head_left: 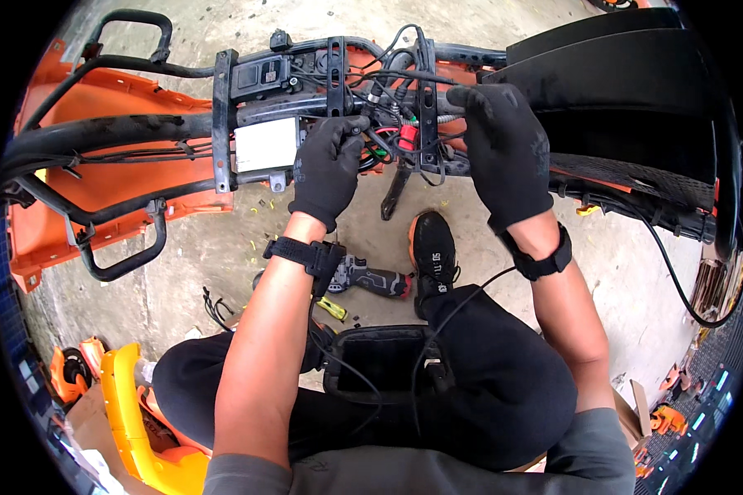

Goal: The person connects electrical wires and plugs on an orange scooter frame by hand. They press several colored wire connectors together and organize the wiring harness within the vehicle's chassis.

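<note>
A vehicle frame of black tubes [115,130] with orange body panels lies across the floor in front of me. My left hand [328,165], in a black glove, is closed at the wiring beside a white-topped box [267,145]; what its fingers pinch is hidden. To the right, my gloved right hand [510,153] has its fingers bent together over the frame. A black cable [417,74] runs into those fingertips. Between the hands are a bundle of wires, a red connector [407,137] and a slotted black crossbar [428,107].
A grey-and-black power tool [371,279] and a yellow-handled tool [332,308] lie on the concrete floor [198,272] near my shoe [434,252]. A black open bin [376,338] stands between my legs. Yellow plastic part [124,412] at lower left; large black panels [611,78] at upper right.
</note>
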The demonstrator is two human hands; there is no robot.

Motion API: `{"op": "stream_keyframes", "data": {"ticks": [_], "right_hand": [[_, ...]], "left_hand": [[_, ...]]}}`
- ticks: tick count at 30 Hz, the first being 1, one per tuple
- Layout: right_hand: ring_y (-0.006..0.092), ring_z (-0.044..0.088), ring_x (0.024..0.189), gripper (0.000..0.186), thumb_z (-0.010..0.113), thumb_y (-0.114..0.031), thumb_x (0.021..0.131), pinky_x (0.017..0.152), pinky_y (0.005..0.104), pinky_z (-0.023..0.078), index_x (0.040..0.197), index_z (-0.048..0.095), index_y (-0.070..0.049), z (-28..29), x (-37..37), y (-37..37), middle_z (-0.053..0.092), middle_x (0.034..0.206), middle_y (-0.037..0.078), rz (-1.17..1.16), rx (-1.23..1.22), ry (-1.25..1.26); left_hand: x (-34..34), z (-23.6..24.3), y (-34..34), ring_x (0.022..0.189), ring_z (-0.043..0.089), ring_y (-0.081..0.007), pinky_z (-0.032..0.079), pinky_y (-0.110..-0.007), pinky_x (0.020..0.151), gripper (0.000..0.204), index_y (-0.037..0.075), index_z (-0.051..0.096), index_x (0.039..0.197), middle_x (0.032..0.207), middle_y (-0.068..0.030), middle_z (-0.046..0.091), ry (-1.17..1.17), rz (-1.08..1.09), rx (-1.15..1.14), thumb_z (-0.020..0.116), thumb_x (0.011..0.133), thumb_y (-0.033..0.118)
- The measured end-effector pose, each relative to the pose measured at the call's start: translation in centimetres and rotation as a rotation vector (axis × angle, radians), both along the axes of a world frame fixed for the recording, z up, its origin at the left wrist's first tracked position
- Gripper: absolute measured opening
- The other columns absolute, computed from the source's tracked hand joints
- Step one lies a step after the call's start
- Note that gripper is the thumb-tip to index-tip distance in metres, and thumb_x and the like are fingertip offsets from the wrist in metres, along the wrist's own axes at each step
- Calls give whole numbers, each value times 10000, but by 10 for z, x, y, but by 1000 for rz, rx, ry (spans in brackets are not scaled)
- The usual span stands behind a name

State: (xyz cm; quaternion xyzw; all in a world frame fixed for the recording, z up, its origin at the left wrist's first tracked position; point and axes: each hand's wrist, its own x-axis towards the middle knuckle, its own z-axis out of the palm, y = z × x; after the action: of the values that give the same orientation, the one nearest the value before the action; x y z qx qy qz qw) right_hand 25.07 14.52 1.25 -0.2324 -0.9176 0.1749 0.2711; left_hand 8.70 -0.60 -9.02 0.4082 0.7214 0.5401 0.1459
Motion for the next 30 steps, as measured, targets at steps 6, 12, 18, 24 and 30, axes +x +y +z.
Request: {"op": "stream_keyframes", "data": {"ticks": [6, 12, 18, 24, 30], "right_hand": [[341, 591, 1074, 277, 657, -5, 765, 857, 448, 515, 1036, 659, -65, -16, -12, -1, 589, 1175, 120, -85, 311, -300], [359, 559, 1083, 111, 633, -155, 809, 813, 442, 502, 901, 659, -100, -40, -14, -15, 594, 1058, 132, 25, 318, -399], [420, 644, 871, 248, 572, -268, 962, 752, 508, 498, 973, 638, -29, -31, -40, -23, 656, 894, 236, 44, -195, -514], [423, 659, 871, 325, 587, -340, 961, 759, 501, 511, 933, 653, -23, -52, -54, -16, 675, 879, 236, -30, -205, -504], [399, 663, 815, 350, 638, -340, 935, 724, 459, 514, 877, 662, 5, -68, -59, -13, 673, 819, 228, -55, -189, -428]], "left_hand": [[-4, 2, 0, 977, 642, -320, 504, -385, 874, 281, 60, 693, 1128, 1048, -148, 669, -26, -87, 25, 598, 867, 15], [-6, 7, -2, 1018, 620, -338, 496, -389, 892, 359, 84, 684, 1222, 1089, -159, 653, 142, -176, -147, 579, 891, -2], [-9, 4, -4, 982, 621, -338, 501, -390, 864, 345, 82, 685, 1218, 1037, -151, 644, 135, -169, -159, 588, 894, 11], [-3, 1, -3, 960, 617, -363, 508, -435, 822, 328, 115, 703, 1178, 1001, -149, 632, 200, -153, -125, 626, 866, 50], [-1, 3, -6, 949, 619, -366, 510, -440, 807, 339, 130, 700, 1190, 1003, -153, 620, 195, -139, -182, 628, 866, 61]]}}
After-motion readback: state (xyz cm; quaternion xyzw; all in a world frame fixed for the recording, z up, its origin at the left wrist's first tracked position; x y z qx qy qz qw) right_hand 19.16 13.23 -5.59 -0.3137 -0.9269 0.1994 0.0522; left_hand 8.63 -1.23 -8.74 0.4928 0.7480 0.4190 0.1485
